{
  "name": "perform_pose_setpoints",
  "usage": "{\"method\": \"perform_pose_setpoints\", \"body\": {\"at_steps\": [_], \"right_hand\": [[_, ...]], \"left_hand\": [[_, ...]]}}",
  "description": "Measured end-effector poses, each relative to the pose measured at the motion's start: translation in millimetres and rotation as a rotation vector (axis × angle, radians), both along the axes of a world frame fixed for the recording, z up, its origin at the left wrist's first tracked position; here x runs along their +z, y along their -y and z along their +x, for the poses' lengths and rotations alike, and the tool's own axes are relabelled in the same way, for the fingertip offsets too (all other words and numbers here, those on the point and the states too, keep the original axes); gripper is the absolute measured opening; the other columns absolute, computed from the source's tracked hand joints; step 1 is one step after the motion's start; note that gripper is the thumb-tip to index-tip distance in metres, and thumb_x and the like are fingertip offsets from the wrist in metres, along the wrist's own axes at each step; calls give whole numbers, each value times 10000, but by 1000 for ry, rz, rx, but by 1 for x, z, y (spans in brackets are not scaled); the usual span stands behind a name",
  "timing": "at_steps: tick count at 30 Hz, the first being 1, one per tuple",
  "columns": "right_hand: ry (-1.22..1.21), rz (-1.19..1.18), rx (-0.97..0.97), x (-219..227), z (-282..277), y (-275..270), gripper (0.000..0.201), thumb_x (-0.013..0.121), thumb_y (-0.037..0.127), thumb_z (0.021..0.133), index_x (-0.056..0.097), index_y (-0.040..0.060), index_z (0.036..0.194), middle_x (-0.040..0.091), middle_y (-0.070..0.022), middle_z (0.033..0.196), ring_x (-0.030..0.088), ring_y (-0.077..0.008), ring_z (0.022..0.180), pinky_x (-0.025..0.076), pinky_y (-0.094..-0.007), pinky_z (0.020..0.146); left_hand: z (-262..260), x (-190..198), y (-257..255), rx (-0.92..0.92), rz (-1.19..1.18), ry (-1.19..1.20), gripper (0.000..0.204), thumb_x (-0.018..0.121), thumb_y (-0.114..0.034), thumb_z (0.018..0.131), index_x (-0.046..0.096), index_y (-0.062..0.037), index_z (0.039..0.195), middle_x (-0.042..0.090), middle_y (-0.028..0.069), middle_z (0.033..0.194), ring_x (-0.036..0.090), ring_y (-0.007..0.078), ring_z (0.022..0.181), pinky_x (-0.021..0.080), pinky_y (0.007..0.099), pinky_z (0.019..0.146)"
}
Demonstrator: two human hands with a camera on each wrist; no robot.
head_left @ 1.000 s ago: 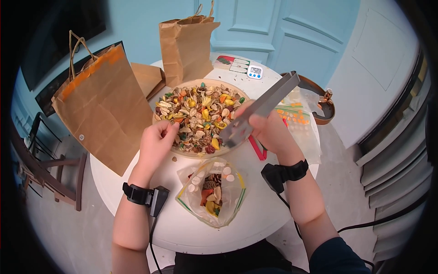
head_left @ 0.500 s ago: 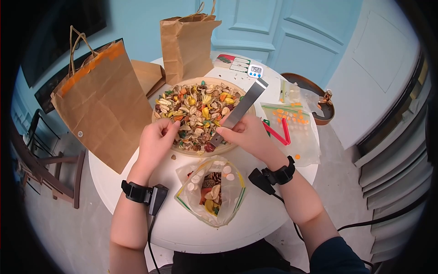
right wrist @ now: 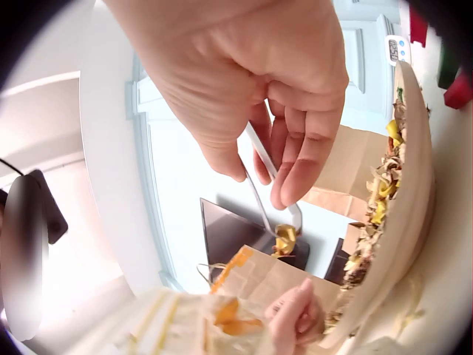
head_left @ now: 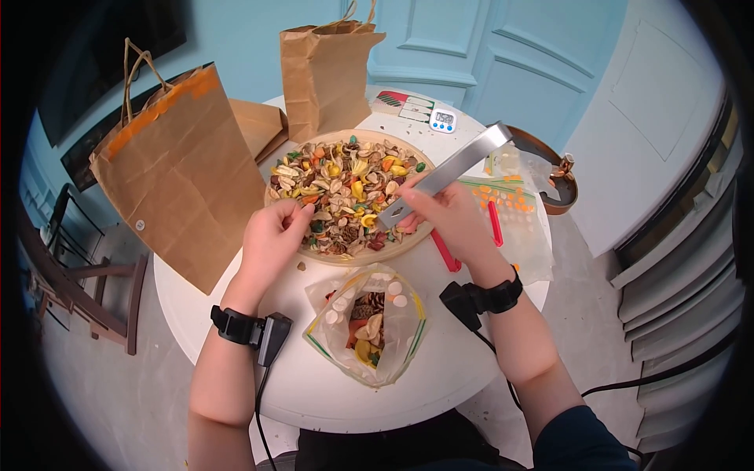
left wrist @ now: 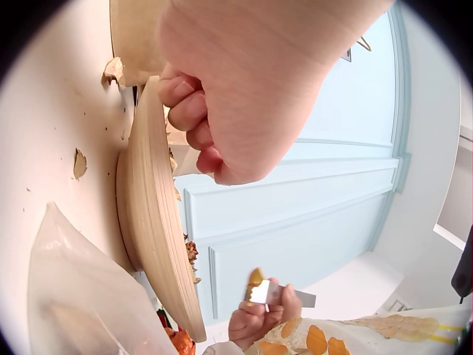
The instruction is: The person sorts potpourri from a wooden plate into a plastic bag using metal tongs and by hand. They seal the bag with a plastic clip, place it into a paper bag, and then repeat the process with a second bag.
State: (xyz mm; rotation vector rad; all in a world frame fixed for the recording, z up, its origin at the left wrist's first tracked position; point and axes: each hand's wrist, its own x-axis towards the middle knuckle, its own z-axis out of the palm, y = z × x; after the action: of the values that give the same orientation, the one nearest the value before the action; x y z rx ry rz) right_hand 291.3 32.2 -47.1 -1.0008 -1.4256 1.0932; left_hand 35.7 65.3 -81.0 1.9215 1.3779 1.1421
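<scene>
Metal tongs (head_left: 459,162) are gripped in the right hand (head_left: 452,224), over the right part of a wooden bowl (head_left: 397,252) heaped with dried petals and pods. A yellow piece (right wrist: 284,241) sits between the tong tips in the right wrist view. The left hand (head_left: 271,239), its fingers curled and nothing visible in them, is at the bowl's left front edge; the left wrist view shows its curled fingers beside the rim. In front of the bowl stands an open clear zip bag (head_left: 326,341) with pinecones and dried pieces inside.
Brown paper bags (head_left: 181,184) stand at the left and behind the bowl (head_left: 318,86). A white timer (head_left: 443,120) lies at the back. On the right are red clips (head_left: 495,224), a flat orange-dotted bag (head_left: 518,235) and a brown curved tray (head_left: 538,141).
The right hand and tongs have moved right and slightly up from the bowl's front part, after dipping toward it. A yellow piece now shows at the tips. The left hand stays nearly still.
</scene>
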Motion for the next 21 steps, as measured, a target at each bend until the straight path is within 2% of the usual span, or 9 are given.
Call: {"method": "perform_pose_setpoints", "body": {"at_steps": [3, 5, 7, 8, 12, 14, 15, 17, 21], "right_hand": [[-226, -27, 115, 10, 7, 6, 178, 598, 150, 890, 614, -8, 972, 639, -88, 842, 616, -132, 648, 522, -253, 596], [-318, -38, 335, 14, 10, 12, 153, 599, 127, 876, 614, 0, 960, 635, -92, 880, 622, -147, 673, 526, -263, 601], [-199, -57, 431, 23, 10, 21, 155, 606, 119, 865, 609, 4, 968, 635, -86, 883, 624, -152, 688, 527, -267, 604], [-78, -76, 525, 25, 10, 24, 160, 613, 112, 854, 605, 8, 975, 635, -81, 885, 625, -156, 702, 529, -270, 607], [-19, 38, 521, 22, 3, 23, 185, 629, 97, 835, 599, 15, 998, 635, -66, 892, 624, -145, 731, 532, -274, 627], [-83, 59, 230, 18, 4, 17, 221, 653, 102, 827, 596, 16, 1022, 639, -58, 901, 621, -135, 746, 531, -271, 652], [-83, 59, 229, 15, 6, 12, 221, 653, 102, 827, 596, 16, 1022, 639, -58, 901, 621, -135, 746, 531, -271, 652], [66, 47, -45, 7, 10, 1, 248, 673, 111, 820, 599, 11, 1034, 649, -52, 922, 629, -135, 782, 526, -260, 692], [146, 71, -162, -4, 11, -7, 302, 695, 134, 808, 591, -7, 1053, 660, -66, 934, 636, -134, 807, 521, -252, 723]], "left_hand": [[0, 1, 0, -1, 5, -4, 342, 595, -251, 881, 525, -12, 647, 457, 22, 517, 390, 106, 490, 344, 289, 484], [1, 1, 1, 1, 12, -17, 341, 595, -250, 881, 525, -12, 647, 458, 21, 517, 390, 104, 490, 344, 289, 484], [3, 1, 2, -26, 19, 30, 386, 573, -217, 920, 424, -33, 616, 343, -62, 548, 291, 37, 537, 254, 252, 471], [2, 1, 2, -26, 18, 30, 386, 573, -217, 920, 424, -33, 616, 343, -62, 548, 291, 37, 537, 254, 252, 471], [0, 0, 0, -4, 6, -8, 339, 594, -245, 882, 531, -8, 648, 463, 24, 515, 386, 103, 486, 343, 291, 482], [0, 0, 0, -8, 8, -4, 338, 594, -243, 882, 533, -6, 648, 466, 25, 516, 387, 103, 485, 343, 291, 481], [0, 0, 0, -5, 5, -4, 337, 595, -242, 882, 535, -6, 649, 469, 26, 517, 388, 103, 486, 343, 291, 480], [0, 0, 0, -4, 4, -5, 336, 595, -241, 882, 536, -5, 650, 471, 27, 519, 390, 102, 487, 344, 291, 480], [1, -2, -1, -7, 10, 11, 333, 597, -242, 880, 537, -5, 653, 470, 26, 521, 396, 104, 492, 348, 291, 483]]}}
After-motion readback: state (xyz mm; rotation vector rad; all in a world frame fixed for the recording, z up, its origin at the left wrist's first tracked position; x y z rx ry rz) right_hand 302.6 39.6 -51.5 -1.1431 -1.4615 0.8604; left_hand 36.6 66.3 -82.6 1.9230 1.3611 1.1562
